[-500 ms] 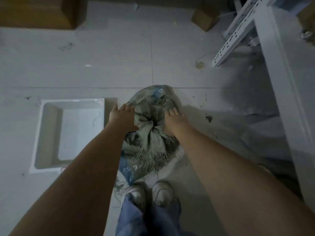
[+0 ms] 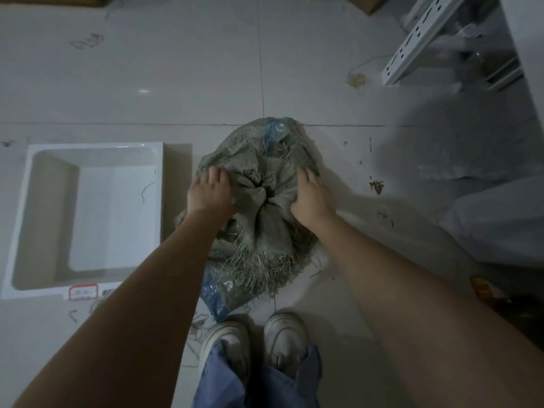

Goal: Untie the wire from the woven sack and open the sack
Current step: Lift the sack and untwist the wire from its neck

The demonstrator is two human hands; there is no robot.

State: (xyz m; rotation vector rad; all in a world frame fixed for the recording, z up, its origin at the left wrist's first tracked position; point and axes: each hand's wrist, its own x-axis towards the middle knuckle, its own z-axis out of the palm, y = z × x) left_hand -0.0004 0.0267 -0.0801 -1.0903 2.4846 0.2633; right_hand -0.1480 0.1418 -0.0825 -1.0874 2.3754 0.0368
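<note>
A grey-green woven sack point(image 2: 266, 231) with a blue stripe and frayed edges stands on the tiled floor just beyond my shoes. Its mouth is bunched into a tight knot point(image 2: 265, 195) at the top centre; the wire itself is too small and dark to make out. My left hand point(image 2: 210, 191) grips the sack fabric on the left of the knot, fingers curled into the folds. My right hand point(image 2: 312, 195) presses and holds the fabric on the right of the knot.
A white rectangular basin point(image 2: 88, 219) lies on the floor to the left, a thin wire piece inside it. White slotted metal shelving point(image 2: 418, 39) stands at the upper right. My white shoes point(image 2: 256, 343) are just below the sack. Small debris dots the tiles.
Both hands have shifted slightly outward on the sack top and dug into the fabric on either side of the knot. The camera has tilted down a little.
</note>
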